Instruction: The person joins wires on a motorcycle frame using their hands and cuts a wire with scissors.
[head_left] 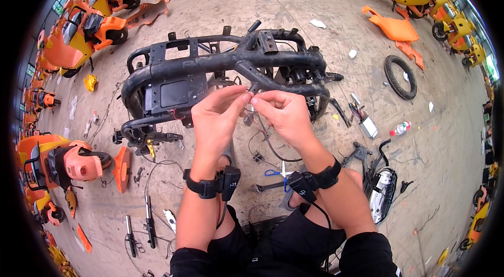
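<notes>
Head view: at the far left, an orange-and-yellow scooter [86, 164] is parked on the concrete floor [325, 20]. To its right, an orange panel [122, 169] is positioned on edge, and a slim black rod-shaped part [150, 224] is laid nearer the person. At center-left, a black tubular frame [189, 63] is supported on the floor, extending across the area beyond both hands. The left hand [215, 114] is raised before the frame, with thumb and forefinger tips brought close together; whether anything is pinched between them cannot be told. The right hand [283, 114] is placed directly beside it, fingertips nearly meeting. Its thumb and forefinger are pinched at the upper end of a thin dark cable [271, 146], which is suspended in a curve below the fingers. Blue-handled scissors [283, 174] are located on the floor below. Further right, a silver box [369, 128] with attached wires, a capped bottle [401, 129] and a black tire [389, 75] are set apart from one another.
</notes>
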Action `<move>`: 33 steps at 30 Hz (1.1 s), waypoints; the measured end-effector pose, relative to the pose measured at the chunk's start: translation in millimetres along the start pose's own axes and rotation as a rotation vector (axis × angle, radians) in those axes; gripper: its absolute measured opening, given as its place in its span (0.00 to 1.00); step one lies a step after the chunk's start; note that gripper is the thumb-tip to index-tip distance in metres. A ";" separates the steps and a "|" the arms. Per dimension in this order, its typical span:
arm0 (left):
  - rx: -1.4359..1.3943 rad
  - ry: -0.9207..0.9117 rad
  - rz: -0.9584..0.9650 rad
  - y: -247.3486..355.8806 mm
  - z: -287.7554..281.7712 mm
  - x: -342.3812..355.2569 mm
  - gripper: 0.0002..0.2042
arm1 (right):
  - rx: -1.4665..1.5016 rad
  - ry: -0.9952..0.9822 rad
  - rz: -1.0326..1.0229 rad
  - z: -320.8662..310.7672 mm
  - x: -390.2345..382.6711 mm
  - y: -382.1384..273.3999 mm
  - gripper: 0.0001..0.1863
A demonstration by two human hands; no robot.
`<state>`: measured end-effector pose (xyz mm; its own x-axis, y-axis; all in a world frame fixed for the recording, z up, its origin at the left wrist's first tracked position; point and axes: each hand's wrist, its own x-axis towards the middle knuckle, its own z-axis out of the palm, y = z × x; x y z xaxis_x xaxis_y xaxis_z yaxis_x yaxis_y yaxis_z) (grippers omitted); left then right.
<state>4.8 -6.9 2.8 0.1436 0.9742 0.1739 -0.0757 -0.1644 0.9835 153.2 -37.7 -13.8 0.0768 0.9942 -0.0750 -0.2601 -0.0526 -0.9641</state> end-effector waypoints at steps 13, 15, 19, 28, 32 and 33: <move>0.439 -0.156 0.363 -4.8 -5.4 2.8 0.05 | -0.467 0.144 -0.364 5.4 -3.3 8.6 0.07; 0.437 -0.143 0.308 -2.3 -5.9 2.1 0.04 | -0.472 0.160 -0.412 8.8 -4.0 8.2 0.08; 0.383 -0.121 0.172 1.6 -6.8 -0.3 0.04 | -0.357 0.113 -0.250 9.6 -6.4 4.8 0.09; 0.460 -0.148 0.343 -0.9 -7.0 1.5 0.05 | -0.125 0.108 -0.079 8.2 -3.9 5.2 0.09; 0.468 -0.143 0.373 -3.8 -8.6 1.6 0.05 | -0.036 0.037 -0.042 5.9 -5.5 2.7 0.09; 0.482 -0.146 0.393 -3.2 -9.9 1.6 0.05 | -0.018 0.010 -0.015 5.3 -5.6 0.1 0.09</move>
<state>-4.5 -3.3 -0.6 0.3309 0.8017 0.4977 0.2976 -0.5892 0.7512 147.6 -42.8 -12.1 0.0896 0.9940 -0.0632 -0.2420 -0.0398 -0.9695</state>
